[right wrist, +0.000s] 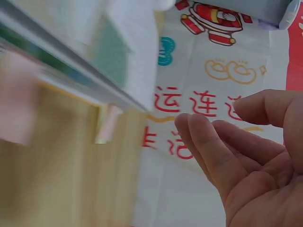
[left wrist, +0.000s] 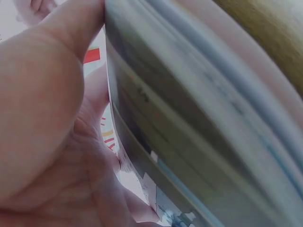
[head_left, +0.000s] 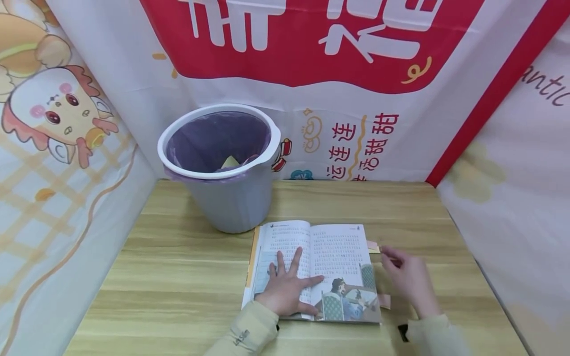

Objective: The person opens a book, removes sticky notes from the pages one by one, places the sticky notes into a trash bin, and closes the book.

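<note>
An illustrated book (head_left: pixel 338 244) lies spread on the table, with printed text on both pages. My left hand (head_left: pixel 287 289) rests across its left page and the fold, fingers splayed. The left wrist view catches that palm close up beside the book's page edges (left wrist: pixel 199 94), which are blurred. From the book's right side stick out a pale yellow and pink paper tab (head_left: pixel 373 246) and, lower down, a pink tab (head_left: pixel 384 300). My right hand (head_left: pixel 409 277) is beside the upper tab. In the right wrist view its thumb and fingers (right wrist: pixel 213 151) stand apart with nothing between them.
A grey bin (head_left: pixel 231 202) with a purple liner (head_left: pixel 200 143) stands behind the book to the left; a yellowish piece (head_left: pixel 230 162) lies inside it. Printed cloth (head_left: pixel 289 59) hangs around the back and sides of the wooden table (head_left: pixel 178 277).
</note>
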